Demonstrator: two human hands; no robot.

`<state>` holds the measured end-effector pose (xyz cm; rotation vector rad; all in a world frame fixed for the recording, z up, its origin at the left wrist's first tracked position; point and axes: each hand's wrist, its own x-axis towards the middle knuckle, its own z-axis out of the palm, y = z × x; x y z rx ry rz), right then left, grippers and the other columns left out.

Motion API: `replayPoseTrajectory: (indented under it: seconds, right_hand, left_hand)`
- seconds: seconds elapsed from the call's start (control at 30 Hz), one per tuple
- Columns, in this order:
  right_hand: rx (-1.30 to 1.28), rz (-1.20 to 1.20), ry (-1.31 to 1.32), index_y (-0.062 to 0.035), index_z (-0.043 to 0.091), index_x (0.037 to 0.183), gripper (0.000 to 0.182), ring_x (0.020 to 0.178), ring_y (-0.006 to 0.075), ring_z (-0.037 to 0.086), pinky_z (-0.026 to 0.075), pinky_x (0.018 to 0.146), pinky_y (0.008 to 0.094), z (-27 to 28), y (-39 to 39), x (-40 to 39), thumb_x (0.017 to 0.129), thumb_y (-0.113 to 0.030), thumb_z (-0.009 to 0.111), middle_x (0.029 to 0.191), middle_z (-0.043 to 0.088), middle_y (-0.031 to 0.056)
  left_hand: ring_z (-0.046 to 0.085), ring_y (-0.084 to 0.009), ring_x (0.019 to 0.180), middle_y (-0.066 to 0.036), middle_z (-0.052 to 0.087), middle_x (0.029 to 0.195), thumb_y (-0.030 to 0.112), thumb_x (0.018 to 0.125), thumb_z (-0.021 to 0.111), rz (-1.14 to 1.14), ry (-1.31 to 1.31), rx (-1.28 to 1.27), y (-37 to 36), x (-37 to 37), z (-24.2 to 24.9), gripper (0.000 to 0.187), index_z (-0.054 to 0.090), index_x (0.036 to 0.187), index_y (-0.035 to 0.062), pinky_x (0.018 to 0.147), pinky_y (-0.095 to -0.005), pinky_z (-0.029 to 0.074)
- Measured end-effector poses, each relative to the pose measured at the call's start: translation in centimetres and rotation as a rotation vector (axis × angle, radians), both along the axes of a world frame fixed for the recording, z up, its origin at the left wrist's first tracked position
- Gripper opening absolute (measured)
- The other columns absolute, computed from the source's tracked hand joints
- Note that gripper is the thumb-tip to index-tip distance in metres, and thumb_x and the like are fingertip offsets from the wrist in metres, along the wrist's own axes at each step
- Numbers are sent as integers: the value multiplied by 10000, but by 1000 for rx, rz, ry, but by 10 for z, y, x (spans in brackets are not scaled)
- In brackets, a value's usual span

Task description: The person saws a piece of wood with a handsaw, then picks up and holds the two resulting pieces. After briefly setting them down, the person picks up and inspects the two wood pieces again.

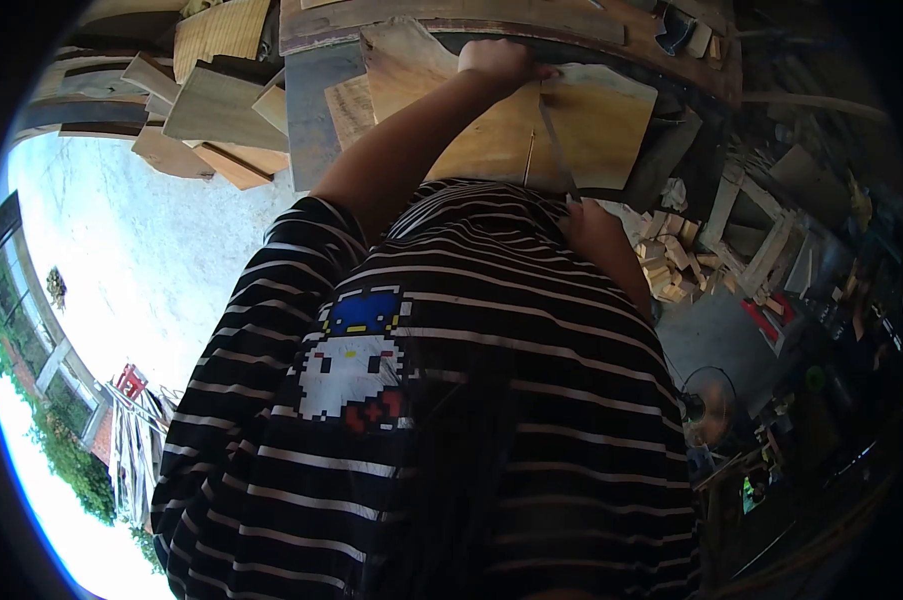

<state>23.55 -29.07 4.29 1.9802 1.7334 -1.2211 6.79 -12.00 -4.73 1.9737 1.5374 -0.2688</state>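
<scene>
A wide, pale wooden board lies in front of my body, its far edge wavy. My left hand is at that far edge, arm stretched across the board, fingers curled and thumb toward the right. A thin, straight grey strip, like a ruler or tape, slants over the board from beside the left thumb to my right hand. The right hand is closed on its near end, close to my waist. Left of the strip, a narrow brownish line runs along the board. What the left fingers grip is hidden.
More boards are stacked at the left, with a smaller wood piece beside the work board. Cut wood blocks lie heaped at the right, near wooden frames. A fan stands farther right. Planks run behind.
</scene>
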Motion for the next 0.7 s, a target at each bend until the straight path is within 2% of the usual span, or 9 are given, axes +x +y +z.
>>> replayPoseTrajectory:
  seconds: [0.03, 0.27, 0.43, 0.6, 0.7]
  right_hand:
    - [-38, 9, -84, 33, 557, 874, 345, 834, 432, 593, 471, 737, 489, 8, -3, 1, 931, -273, 409, 802, 606, 271]
    - [-7, 32, -32, 28, 554, 864, 333, 823, 437, 597, 477, 728, 487, 6, 2, -7, 931, -262, 405, 795, 612, 266]
    - [3, -85, -65, 34, 561, 879, 338, 822, 432, 597, 472, 720, 492, 16, -3, 1, 931, -262, 406, 808, 610, 271]
    - [147, -99, -8, 38, 566, 902, 330, 822, 426, 598, 470, 724, 489, -33, 30, -16, 926, -254, 414, 826, 613, 267]
    - [135, -79, 11, 40, 571, 901, 328, 823, 426, 597, 470, 725, 485, -22, 24, -12, 922, -252, 422, 832, 613, 267]
  left_hand:
    - [653, -235, 892, -86, 676, 949, 708, 793, 405, -10, -3, -12, 1, 0, -3, 649, 686, 946, 144, 758, -366, 503]
    - [654, -240, 889, -93, 676, 947, 697, 794, 418, 53, 15, 23, 7, -9, -3, 650, 677, 960, 124, 752, -376, 504]
    - [662, -250, 844, -88, 684, 891, 684, 806, 412, 19, -52, 121, 1, -3, -10, 626, 677, 945, 134, 713, -379, 515]
    - [661, -248, 846, -84, 683, 895, 673, 819, 400, -56, -66, 80, -2, 1, -7, 603, 657, 996, 157, 713, -382, 514]
    - [663, -242, 837, -82, 684, 883, 667, 826, 392, -32, -85, 126, -2, 1, -8, 594, 664, 978, 161, 702, -381, 515]
